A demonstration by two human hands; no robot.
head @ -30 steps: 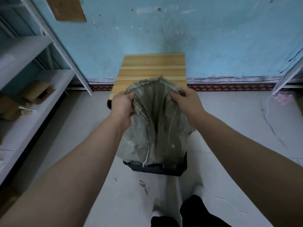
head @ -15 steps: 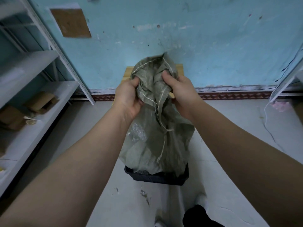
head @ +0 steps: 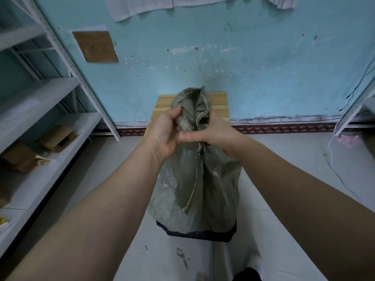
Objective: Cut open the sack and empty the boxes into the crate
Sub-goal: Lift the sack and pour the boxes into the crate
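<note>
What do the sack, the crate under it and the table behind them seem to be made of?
Sack: looks like woven plastic, dull grey-green, slightly see-through, with a stitched seam and stiff crumples. Crate: probably dark plastic; only its rim shows, so this is uncertain. Table: wood or wood-look laminate, matte, in light and darker plank stripes. Both the left hand and the right hand bunch the sack's upper end.

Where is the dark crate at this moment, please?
In the head view the crate sits on the floor at lower centre, directly under the sack, which covers most of it, in front of the wooden table.
</note>
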